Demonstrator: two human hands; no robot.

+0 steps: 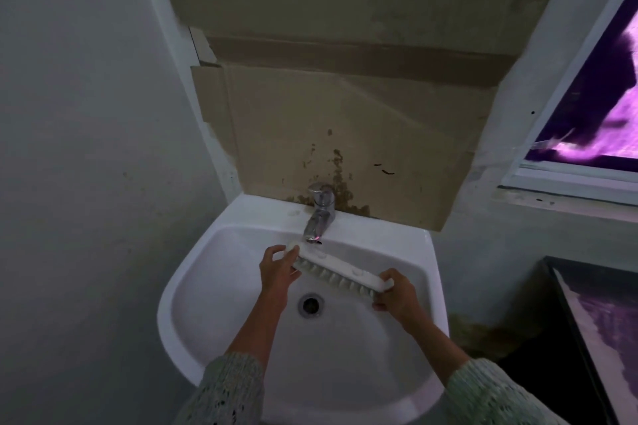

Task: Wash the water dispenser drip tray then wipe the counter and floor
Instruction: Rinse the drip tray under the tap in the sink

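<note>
A long white slotted drip tray [340,267] is held tilted on its edge over the white sink [193,290], just below the chrome faucet [319,212]. My left hand [278,267] grips the tray's left end and my right hand [395,293] grips its right end. The tray's ribbed underside faces me. Below it lies the drain [310,304]. Whether water runs from the spout I cannot tell.
Stained cardboard [345,134] covers the wall behind the faucet. A window [587,86] sits at the upper right. A dark glossy surface [600,338] stands to the right of the sink, and a plain wall [86,183] is on the left.
</note>
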